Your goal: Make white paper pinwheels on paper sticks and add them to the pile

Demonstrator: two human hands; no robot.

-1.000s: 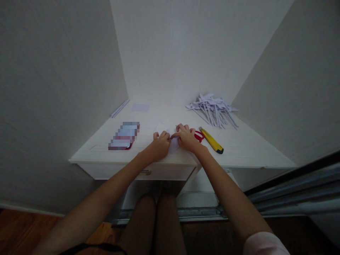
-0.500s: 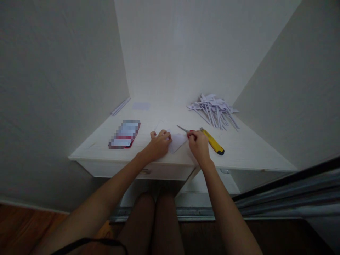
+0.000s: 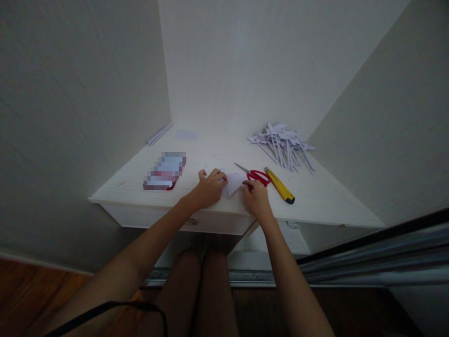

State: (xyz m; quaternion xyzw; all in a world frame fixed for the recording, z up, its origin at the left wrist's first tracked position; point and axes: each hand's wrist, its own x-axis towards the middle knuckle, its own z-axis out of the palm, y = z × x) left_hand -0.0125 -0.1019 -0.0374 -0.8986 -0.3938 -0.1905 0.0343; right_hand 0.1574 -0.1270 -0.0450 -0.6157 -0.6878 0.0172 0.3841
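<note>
A small folded white piece of paper lies near the front of the white desktop, between my two hands. My left hand is closed on its left side, fingers curled and pressing down. At the paper's right corner, my right hand pinches the edge with thumb and forefinger. Just beyond the right hand are scissors with red handles, their blades pointing to the far left. A yellow utility knife with a black end lies to the right of the scissors. Part of the paper is hidden under the left fingers.
Several folded paper pieces with thin stems form a pile at the back right. A phone, its screen blurred out, lies on the left. Rolled paper sticks rest along the left wall, beside a flat paper rectangle. Walls enclose the desktop.
My right hand has shifted toward me and slightly left, off the scissors' handles, which now show. It has come to the paper's right corner. The left hand stays on the paper.
</note>
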